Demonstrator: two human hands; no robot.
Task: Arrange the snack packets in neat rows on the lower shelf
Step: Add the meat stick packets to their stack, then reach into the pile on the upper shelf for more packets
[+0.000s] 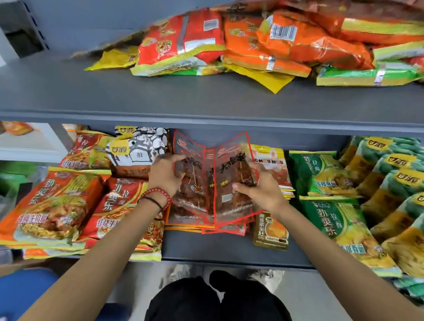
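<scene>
2 hands (163,174) (260,187) grip clear packets (224,203).

the grey lower shelf (224,251) carries packets in rows: orange noodle packets (47,206) at the left front, red noodle packets (120,204) just beside them, clear red-edged packets (223,229) stacked in the middle, a small olive packet (271,231) touching that stack, green noodle packets (337,219) further right, and yellow-green packets (403,206) overlapping at the far right. a white-and-black packet (136,150) sits at the back. the grey upper shelf (110,90) bears a loose heap of packets (264,46).
</scene>
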